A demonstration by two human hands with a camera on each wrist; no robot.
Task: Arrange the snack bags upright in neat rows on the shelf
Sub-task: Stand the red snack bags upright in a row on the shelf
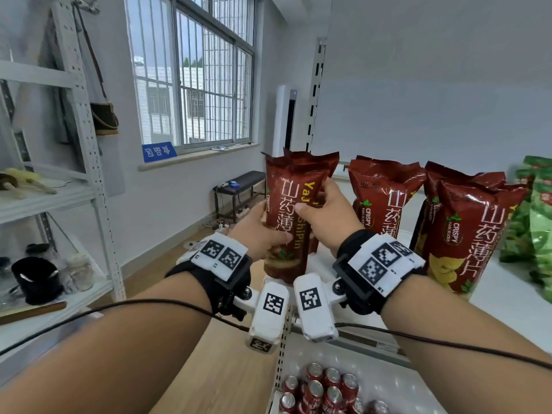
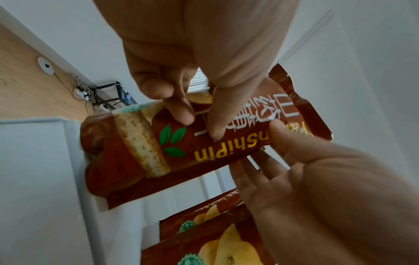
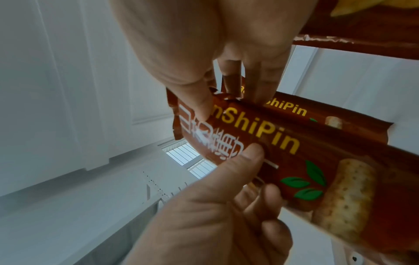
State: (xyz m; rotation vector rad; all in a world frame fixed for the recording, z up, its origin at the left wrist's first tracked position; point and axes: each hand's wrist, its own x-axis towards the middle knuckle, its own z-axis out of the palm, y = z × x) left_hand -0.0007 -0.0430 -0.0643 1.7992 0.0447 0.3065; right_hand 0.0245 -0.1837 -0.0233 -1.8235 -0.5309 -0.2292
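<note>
A tall brown snack bag point(image 1: 286, 204) with yellow lettering stands upright at the left end of the white shelf point(image 1: 504, 297). Both hands hold it. My left hand point(image 1: 268, 234) grips its lower left side, thumb across the front. My right hand point(image 1: 316, 204) grips its upper right side, with the fingers reaching behind it. The left wrist view shows the same bag point(image 2: 181, 152) pinched by my left hand point(image 2: 199, 123). In the right wrist view a second brown bag point(image 3: 294, 109) stands directly behind the held bag point(image 3: 294, 143).
Two more groups of brown bags point(image 1: 385, 198) point(image 1: 466, 234) stand upright to the right, then green bags point(image 1: 534, 219) at the far right. Several red cans point(image 1: 325, 389) fill the shelf below. A slotted upright post point(image 1: 315, 94) marks the shelf's left end. A metal rack point(image 1: 89, 144) stands left.
</note>
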